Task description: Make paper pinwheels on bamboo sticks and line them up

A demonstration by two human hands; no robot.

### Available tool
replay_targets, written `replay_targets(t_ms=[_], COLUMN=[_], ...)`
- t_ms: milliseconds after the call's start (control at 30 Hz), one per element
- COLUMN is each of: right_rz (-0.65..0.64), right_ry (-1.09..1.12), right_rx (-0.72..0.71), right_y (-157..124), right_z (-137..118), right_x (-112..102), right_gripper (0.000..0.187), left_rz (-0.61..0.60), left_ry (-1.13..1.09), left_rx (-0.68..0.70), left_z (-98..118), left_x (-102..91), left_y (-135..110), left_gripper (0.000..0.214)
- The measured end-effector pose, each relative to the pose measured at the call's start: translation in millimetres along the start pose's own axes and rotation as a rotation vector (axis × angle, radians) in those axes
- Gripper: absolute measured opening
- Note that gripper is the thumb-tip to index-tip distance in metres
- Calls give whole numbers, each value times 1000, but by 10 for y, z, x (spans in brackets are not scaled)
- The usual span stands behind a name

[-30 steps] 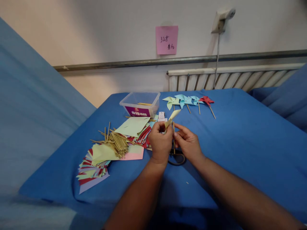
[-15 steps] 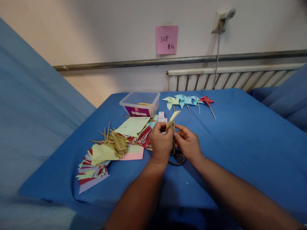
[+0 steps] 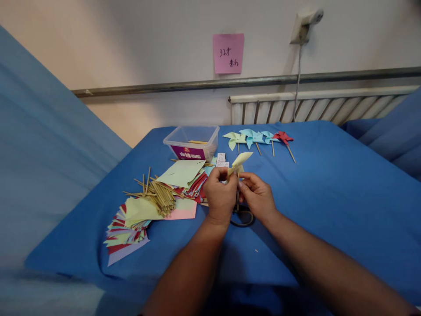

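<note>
My left hand (image 3: 221, 195) is closed on a pale yellow paper pinwheel (image 3: 242, 159), whose folded blades rise above the thumb. My right hand (image 3: 258, 196) is closed too, its thumb and fingertips pinching at the thin stick of the pinwheel. Fingers cover the centre of the pinwheel and most of the stick. Below the hands, a dark-handled pair of scissors (image 3: 244, 224) lies on the blue cloth, its blades hidden. Just beyond my left hand are small white boxes (image 3: 222, 164).
A clear plastic tub (image 3: 194, 152) with sticks inside stands at the back. Left of my hands lie a pile of sticks (image 3: 162, 197), stacked paper sheets (image 3: 182, 172) and fanned coloured paper (image 3: 126, 235). Several pinwheels (image 3: 253, 137) lie in a row at the back on the blue cloth (image 3: 329, 188).
The yellow paper has turned between my fingers: a blade now leans right and more folds show beside the stick. Both hands stay in nearly the same place.
</note>
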State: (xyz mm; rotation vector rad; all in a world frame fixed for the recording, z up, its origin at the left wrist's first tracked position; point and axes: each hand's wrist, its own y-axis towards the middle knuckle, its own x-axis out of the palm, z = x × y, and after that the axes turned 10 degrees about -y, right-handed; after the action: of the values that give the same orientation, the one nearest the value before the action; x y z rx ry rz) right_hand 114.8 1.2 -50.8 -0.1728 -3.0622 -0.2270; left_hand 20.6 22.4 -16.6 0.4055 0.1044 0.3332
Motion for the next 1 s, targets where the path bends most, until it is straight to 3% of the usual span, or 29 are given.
replay_targets(t_ms=[367,1000], right_rz=[-29,-25], right_ry=[70,116], right_rx=[2,46], right_y=[-4,4], right_z=[-16,18], right_x=[8,21], right_gripper=[23,24], left_rz=[-10,-13], left_ry=[-25,14], left_rx=[3,31], left_z=[32,7], left_x=[12,4], left_y=[-25,-31], left_gripper=[8,6])
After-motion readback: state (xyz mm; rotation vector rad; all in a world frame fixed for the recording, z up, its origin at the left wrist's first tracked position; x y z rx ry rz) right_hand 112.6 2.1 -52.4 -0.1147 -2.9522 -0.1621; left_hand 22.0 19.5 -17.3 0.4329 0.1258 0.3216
